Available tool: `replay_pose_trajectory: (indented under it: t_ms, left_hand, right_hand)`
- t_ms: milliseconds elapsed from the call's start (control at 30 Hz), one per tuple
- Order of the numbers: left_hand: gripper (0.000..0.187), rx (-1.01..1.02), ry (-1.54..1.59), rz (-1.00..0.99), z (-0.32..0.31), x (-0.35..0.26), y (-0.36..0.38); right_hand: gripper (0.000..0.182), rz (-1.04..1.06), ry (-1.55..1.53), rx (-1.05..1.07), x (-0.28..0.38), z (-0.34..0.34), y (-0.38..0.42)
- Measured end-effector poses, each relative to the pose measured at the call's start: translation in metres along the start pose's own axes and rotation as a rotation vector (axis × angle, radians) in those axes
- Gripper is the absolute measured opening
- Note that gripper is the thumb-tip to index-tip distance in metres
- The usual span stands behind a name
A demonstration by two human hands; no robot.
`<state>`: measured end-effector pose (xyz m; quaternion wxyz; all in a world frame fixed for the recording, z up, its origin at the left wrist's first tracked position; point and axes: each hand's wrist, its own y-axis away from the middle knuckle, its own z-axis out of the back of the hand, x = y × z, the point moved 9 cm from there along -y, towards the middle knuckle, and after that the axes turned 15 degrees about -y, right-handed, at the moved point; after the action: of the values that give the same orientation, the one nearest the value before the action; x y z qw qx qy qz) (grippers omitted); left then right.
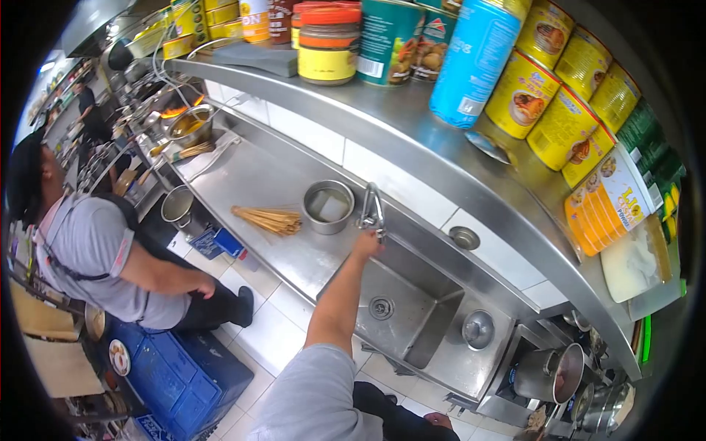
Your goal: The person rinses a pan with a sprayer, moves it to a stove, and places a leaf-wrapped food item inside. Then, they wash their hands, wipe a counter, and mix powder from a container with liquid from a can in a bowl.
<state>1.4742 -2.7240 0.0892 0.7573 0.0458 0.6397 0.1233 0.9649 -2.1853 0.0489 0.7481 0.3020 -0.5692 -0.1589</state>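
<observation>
My left hand (370, 244) reaches out over the near rim of the sink and is closed around the metal faucet (373, 209). Left of the faucet stands a round metal pot (329, 208) holding liquid and a pale block. A bundle of wooden skewers (267, 220) lies on the steel counter beside that pot. Below the faucet is the steel sink (401, 312), with its drain in view. My right hand (439, 420) hangs low at the bottom edge near my dark trousers, only partly visible, and its fingers cannot be made out.
A steel shelf (412, 121) with cans and jars curves across the top. A metal bowl (478, 329) sits right of the sink, and a dark pot (550, 373) is on the stove. Another person (125, 257) stands at left near a blue cooler box (176, 375).
</observation>
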Motion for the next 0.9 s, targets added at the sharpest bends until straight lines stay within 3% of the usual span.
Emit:
replay_pose_trajectory:
  t_ms: [67, 100, 133, 167, 200, 233, 300, 367, 467, 533, 633, 700, 800, 900]
  left_hand:
    - [0.027, -0.122, -0.953, -0.180, -0.019, 0.021, 0.052]
    - [0.028, -0.014, -1.230, -0.291, -0.041, 0.054, 0.100]
    - [0.032, 0.380, -1.390, -0.120, -0.051, 0.063, 0.145]
    - [0.032, 0.403, -1.462, -0.144, -0.059, 0.064, 0.179]
    - [0.029, 0.412, -1.326, -0.081, -0.065, 0.080, 0.194]
    - [0.025, 0.316, -1.293, -0.109, -0.065, 0.077, 0.207]
    - [0.024, 0.362, -1.125, -0.162, -0.075, 0.066, 0.225]
    - [0.023, 0.195, -0.930, -0.271, -0.065, 0.029, 0.241]
    - [0.020, 0.094, -0.835, -0.255, -0.035, -0.020, 0.270]
    - [0.018, -0.023, -0.822, -0.278, -0.012, -0.028, 0.291]
    - [0.015, -0.110, -0.940, -0.183, 0.025, -0.010, 0.330]
    - [0.018, -0.228, -0.878, -0.294, 0.046, -0.010, 0.374]
    - [0.022, -0.321, -0.790, -0.135, 0.076, 0.018, 0.451]
    - [0.024, -0.296, -0.677, 0.176, 0.087, 0.097, 0.537]
  right_hand:
    - [0.023, -0.050, -0.064, 0.024, -0.026, 0.007, -0.005]
    - [0.023, -0.062, -0.047, 0.026, -0.022, 0.005, -0.005]
    - [0.023, -0.068, -0.019, 0.028, -0.018, 0.004, -0.007]
    - [0.023, -0.080, 0.015, 0.030, -0.015, 0.003, -0.010]
    - [0.023, -0.084, 0.044, 0.034, -0.010, 0.001, -0.013]
    - [0.023, -0.085, 0.072, 0.041, -0.004, -0.003, -0.014]
    - [0.023, -0.069, 0.134, 0.058, 0.023, -0.015, -0.018]
    - [0.023, -0.028, 0.201, 0.085, 0.068, -0.033, -0.025]
    - [0.023, 0.054, 0.213, 0.125, 0.169, -0.071, -0.028]
    - [0.022, 0.102, -0.069, 0.205, 0.234, -0.102, -0.039]
    - [0.021, 0.279, 0.036, 0.348, 0.307, -0.133, -0.066]
    - [0.021, 0.370, 0.116, 0.396, 0.350, -0.152, -0.069]
    - [0.020, 0.497, 0.063, 0.511, 0.414, -0.180, -0.027]
    - [0.022, 0.431, -0.038, 0.766, 0.419, -0.202, 0.011]
